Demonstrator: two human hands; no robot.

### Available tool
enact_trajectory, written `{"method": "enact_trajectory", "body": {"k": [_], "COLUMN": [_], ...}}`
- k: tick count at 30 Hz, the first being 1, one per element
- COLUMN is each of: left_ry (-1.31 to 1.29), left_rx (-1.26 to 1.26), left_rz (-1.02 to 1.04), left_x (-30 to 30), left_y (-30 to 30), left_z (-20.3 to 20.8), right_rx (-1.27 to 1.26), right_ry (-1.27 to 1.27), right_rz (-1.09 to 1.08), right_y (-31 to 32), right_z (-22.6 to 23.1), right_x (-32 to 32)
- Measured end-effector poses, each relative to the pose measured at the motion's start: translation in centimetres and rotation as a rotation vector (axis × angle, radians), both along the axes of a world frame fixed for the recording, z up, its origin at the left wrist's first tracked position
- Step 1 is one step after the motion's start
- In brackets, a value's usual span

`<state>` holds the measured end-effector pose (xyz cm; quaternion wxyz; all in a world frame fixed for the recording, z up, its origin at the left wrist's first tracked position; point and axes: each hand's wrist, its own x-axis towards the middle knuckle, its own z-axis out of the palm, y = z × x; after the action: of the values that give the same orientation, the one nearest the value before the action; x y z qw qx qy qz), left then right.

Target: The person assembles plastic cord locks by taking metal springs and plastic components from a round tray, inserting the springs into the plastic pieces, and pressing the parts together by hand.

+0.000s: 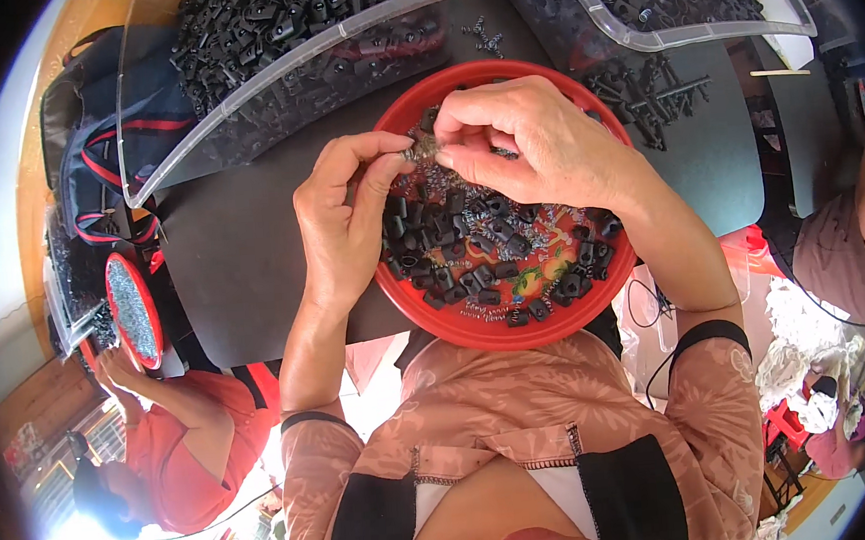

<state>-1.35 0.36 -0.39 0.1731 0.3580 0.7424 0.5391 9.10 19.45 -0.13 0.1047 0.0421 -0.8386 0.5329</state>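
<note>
Over a red round tray (426, 326), my two hands meet fingertip to fingertip. My left hand (342, 201) pinches a small silvery coil spring (422, 150) between thumb and forefinger. From the other side, the thumb and bent fingers of my right hand (534, 142) close on the same silvery bit; it is too small to tell whether it is one spring or several tangled. Below my hands, the tray holds loose metal springs (437, 184) and many small black plastic parts (460, 233) with holes. Some of the tray's contents are hidden under my right hand.
A clear bin (270, 91) of black parts stands at the back left, another clear bin (677, 37) at the back right. Black screw-like pieces (651, 94) lie on the dark table (241, 253). At the left, a person in red (188, 438) works by a red-rimmed tray (134, 311).
</note>
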Motion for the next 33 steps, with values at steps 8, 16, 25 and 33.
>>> {"method": "enact_trajectory", "body": {"k": [8, 16, 25, 33], "left_ry": [0.037, 0.052, -0.124, -0.244], "left_rx": [-0.008, 0.071, 0.073, 0.036], "left_rz": [-0.004, -0.005, -0.038, -0.082], "left_x": [1.0, 1.0, 0.8, 0.6], "left_y": [0.3, 0.2, 0.2, 0.2], "left_z": [0.4, -0.1, -0.1, 0.3], "right_rx": [-0.046, -0.081, 0.047, 0.187], "right_ry": [0.045, -0.025, 0.156, 0.14], "right_rz": [0.011, 0.032, -0.036, -0.046], "right_y": [-0.4, -0.5, -1.0, -1.2], "right_z": [-0.1, -0.6, -0.4, -0.5], "right_x": [-0.3, -0.2, -0.2, -0.2]}}
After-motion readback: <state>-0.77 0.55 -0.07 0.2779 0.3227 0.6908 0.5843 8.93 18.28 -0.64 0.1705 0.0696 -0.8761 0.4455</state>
